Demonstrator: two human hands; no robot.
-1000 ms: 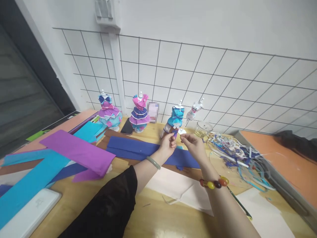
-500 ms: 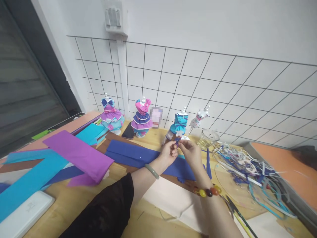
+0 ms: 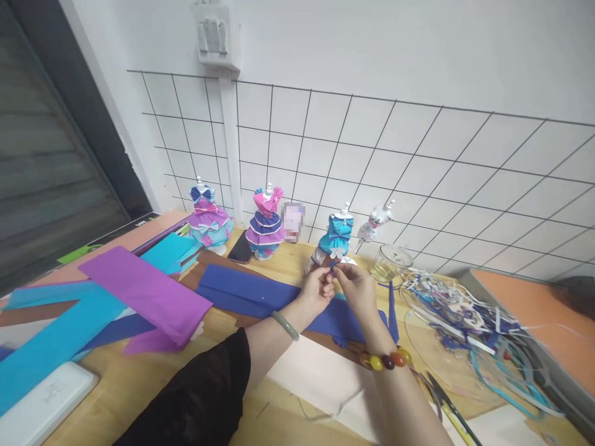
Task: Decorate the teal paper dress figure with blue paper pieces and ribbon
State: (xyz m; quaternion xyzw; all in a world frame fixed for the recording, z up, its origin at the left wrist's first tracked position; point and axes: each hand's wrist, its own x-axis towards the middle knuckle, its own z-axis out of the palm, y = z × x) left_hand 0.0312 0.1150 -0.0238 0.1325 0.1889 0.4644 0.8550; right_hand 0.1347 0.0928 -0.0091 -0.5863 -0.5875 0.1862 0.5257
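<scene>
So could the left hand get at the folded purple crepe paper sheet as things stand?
Probably yes: the left hand pinches a small blue piece, but nothing lies between it and the folded purple crepe paper sheet.

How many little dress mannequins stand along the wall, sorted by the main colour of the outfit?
Purple and blue dress: 1
Pink and navy dress: 1
Turquoise dress: 1
White mannequin, tilted: 1
Total: 4

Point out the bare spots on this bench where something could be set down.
Bare wood shows near the front edge, between the white case and the pale sheet, and a small patch behind the dark blue sheet, before the dressed figures. The paper scrap pile crowds the right side; layered sheets such as the purple sheet cover the left.
</scene>
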